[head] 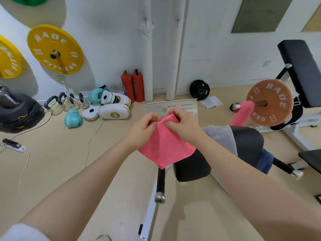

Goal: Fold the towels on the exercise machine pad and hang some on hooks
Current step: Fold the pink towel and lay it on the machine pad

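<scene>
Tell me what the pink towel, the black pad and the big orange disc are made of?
The pink towel, pinched by both hands, looks like soft fuzzy cloth, probably microfiber: it hangs limp and matte. The black pad seems to be padded vinyl or leather, smooth with a faint sheen. The orange disc looks like matte rubber with raised white lettering, though I can't be certain.

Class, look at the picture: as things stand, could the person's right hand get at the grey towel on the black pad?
Probably not yet: the right hand pinches the pink towel, which hangs before the grey towel on the pad.
</scene>
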`<state>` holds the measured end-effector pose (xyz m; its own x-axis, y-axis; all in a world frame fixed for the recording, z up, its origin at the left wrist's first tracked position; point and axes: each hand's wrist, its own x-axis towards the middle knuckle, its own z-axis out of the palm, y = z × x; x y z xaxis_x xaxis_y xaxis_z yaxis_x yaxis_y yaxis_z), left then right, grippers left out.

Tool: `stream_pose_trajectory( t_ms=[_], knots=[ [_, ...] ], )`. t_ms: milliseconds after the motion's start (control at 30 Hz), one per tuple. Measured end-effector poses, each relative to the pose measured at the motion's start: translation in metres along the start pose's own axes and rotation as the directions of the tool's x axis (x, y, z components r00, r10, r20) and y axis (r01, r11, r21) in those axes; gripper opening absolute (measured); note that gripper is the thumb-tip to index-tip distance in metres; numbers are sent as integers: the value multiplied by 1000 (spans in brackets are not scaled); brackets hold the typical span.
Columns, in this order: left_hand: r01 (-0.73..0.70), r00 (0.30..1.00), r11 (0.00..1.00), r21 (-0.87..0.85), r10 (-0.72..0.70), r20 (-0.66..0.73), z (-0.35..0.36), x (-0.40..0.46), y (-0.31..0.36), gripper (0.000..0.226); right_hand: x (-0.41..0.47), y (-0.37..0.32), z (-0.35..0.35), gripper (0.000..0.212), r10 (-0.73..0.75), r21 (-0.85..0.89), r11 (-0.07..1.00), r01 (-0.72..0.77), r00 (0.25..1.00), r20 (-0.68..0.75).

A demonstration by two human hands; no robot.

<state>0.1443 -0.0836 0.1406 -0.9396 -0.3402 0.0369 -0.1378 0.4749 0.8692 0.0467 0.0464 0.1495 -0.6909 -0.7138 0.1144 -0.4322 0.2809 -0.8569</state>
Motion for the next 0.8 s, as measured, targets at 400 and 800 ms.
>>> stream_pose_trajectory(
  t_ms=[400,800],
  knots=[
    [-70,996,925,373,88,-29,-194,52,-114,45,130,-81,178,11,56,125,991,-46,995,-81],
    [-102,963,929,356,182,-197,-232,256,-141,13,332,-50,141,17,113,244,964,-104,993,-21]
  ],
)
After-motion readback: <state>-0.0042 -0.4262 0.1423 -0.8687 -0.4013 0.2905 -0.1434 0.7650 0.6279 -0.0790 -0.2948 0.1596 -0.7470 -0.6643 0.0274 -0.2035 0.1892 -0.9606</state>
